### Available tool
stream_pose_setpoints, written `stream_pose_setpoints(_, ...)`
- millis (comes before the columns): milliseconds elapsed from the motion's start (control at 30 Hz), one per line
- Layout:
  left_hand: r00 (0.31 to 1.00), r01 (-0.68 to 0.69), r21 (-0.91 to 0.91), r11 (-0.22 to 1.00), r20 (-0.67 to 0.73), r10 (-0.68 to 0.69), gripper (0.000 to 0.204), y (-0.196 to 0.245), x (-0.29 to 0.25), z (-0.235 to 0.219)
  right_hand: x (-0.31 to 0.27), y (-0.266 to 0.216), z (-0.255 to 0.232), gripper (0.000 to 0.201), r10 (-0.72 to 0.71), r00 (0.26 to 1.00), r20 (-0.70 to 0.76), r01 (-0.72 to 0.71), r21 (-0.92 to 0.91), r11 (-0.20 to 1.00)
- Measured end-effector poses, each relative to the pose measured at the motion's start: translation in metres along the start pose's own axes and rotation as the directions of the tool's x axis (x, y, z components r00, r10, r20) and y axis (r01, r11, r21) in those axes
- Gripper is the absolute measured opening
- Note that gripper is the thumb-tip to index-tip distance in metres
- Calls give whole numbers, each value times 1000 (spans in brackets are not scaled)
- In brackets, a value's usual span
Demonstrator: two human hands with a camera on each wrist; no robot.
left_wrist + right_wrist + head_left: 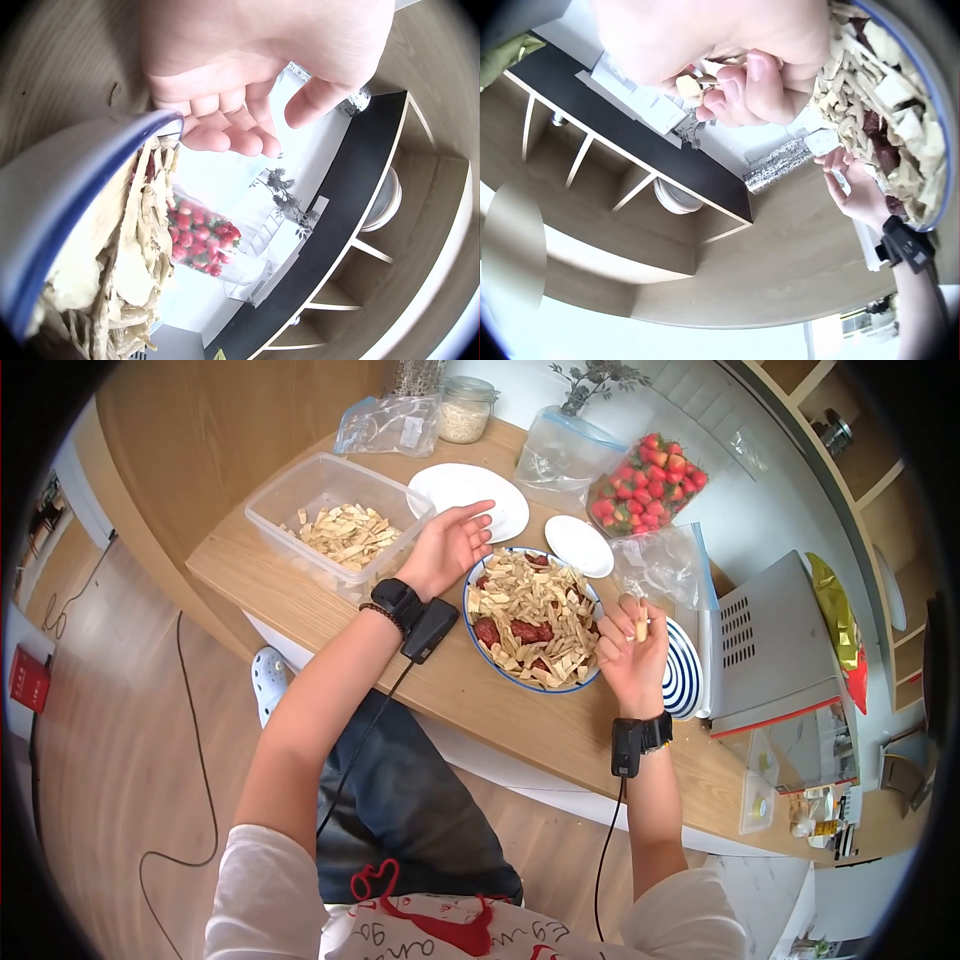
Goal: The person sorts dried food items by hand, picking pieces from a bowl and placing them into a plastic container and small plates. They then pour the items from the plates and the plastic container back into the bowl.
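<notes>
While the left hand (pixel 450 552) hovers near the bowl (pixel 548 691), fingers relaxed | right hand (pixel 634 660): fingers curled | grip: holding pale pieces (pixel 642 626)

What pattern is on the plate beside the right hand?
The plate has concentric blue and white rings; it shows best in the head view.

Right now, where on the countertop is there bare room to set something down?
Bare countertop runs between the bowl and the near edge; another patch lies between the striped plate and that edge. Behind the bowl it is crowded: large white plate, small white plate, strawberries and clear bags.
</notes>
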State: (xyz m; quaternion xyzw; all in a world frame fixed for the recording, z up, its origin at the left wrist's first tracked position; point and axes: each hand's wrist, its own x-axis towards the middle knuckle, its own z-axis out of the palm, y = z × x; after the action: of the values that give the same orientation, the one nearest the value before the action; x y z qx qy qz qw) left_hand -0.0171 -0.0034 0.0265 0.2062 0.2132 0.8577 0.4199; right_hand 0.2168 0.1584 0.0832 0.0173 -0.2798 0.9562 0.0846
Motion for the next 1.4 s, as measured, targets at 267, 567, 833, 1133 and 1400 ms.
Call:
stream_pose_setpoints(267,1000,0,-4,1000,1,0,33,0,0,0,-5,-9,3,24,134,975,-180,-194,-380,904)
stream_pose_setpoints(567,1000,-4,-9,1000,7,4,34,0,-1,-1,-31,19,30,30,-112,991,-78,-116,-914,-388)
stream_pose_setpoints(833,1000,-2,16,1000,-13,2,33,0,1,-1,-30,22,28,27,-47,993,105,71,-883,-465)
stream_pose_setpoints(1133,1000,1,-1,1000,-8,-1,33,1,0,-1,-20,9,16,26,22,969,-245,-210,-777,594)
stream_pose_setpoints(1400,1000,0,8,1000,-17,1,33,0,1,-2,-14,-6,-6,21,115,980,-161,-149,-220,964)
